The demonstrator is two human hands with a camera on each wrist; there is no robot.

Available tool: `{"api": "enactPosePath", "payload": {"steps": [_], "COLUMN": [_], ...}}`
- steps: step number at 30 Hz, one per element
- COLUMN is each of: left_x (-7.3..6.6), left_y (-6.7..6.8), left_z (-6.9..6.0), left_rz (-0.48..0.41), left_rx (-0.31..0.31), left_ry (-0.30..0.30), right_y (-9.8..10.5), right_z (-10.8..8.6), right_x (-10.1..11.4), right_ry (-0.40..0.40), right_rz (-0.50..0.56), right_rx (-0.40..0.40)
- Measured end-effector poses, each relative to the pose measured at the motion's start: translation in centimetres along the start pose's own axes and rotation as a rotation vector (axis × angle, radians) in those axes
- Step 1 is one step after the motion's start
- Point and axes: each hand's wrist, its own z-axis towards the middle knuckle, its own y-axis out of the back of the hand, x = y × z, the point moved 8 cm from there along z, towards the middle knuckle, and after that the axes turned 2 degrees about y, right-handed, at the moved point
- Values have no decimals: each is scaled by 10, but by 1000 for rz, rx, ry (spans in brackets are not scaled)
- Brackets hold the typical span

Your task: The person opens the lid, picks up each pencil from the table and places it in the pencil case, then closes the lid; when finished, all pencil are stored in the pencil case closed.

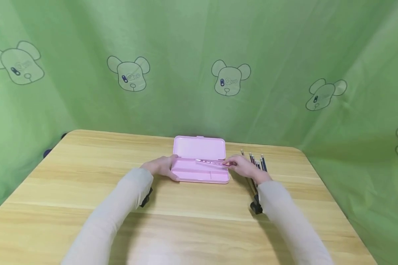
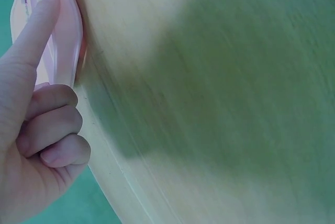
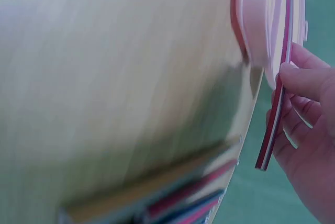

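Observation:
A pink pencil case [image 1: 199, 148] lies with its lid raised at the back of the wooden table; its tray has compartments. My left hand [image 1: 160, 166] grips the case's left end, and in the left wrist view that hand [image 2: 36, 109] has one digit stretched along the case [image 2: 67, 35] and the other visible fingers curled. With thumb and fingers, my right hand [image 1: 243, 166] pinches a pink-red pencil [image 1: 212, 162] above the tray. The right wrist view shows the pencil [image 3: 275, 122] slanting through that hand [image 3: 309, 114], beside the case [image 3: 255, 20].
Several dark and coloured pencils [image 1: 262, 162] lie on the table [image 1: 192, 235] to the right of the case, partly under the right forearm. Behind the table hangs a green curtain [image 1: 179, 36] with bear-head drawings. A black device is at each wrist.

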Motion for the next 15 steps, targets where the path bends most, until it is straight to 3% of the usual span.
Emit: {"api": "enactPosePath", "payload": {"steps": [3,8,15], "left_x": [2,4,4], "left_y": [0,0,0], "left_z": [1,2,1], "left_rz": [-7,-25,-38], "left_rx": [-5,-12,-8], "left_ry": [5,5,14], "right_y": [-10,-20,-38], "right_z": [9,24,40], "right_x": [11,29,44], "right_ry": [36,30,75], "right_rz": [-43,-113,-114], "right_rx": [30,75,102]}}
